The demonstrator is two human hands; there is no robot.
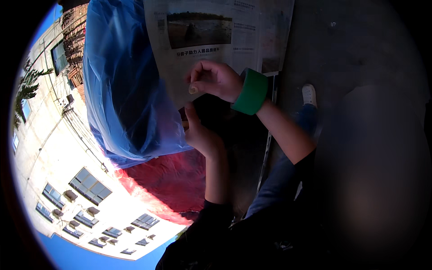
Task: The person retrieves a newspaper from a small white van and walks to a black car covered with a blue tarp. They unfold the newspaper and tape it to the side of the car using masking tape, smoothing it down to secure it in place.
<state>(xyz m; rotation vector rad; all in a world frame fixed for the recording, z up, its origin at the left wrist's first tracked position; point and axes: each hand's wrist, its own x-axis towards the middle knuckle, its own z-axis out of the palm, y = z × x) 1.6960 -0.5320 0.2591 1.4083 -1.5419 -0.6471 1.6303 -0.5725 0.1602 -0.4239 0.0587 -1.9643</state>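
A small pale, yellowish scrap, too small to name, is pinched between the thumb and fingertips of my right hand. A wide green ring like a roll of tape circles that wrist. Just below, my left hand has its thumb pointing up; its other fingers are mostly hidden in shadow by the edge of the blue plastic sheet. Behind the right hand hangs or lies a printed newspaper sheet with a dark photo, overlapping the plastic's edge.
Red plastic or fabric lies below the blue sheet, partly sunlit. A thin metal edge runs beside my right forearm. A leg in jeans with a white shoe is on the grey ground. A pale building fills the left side.
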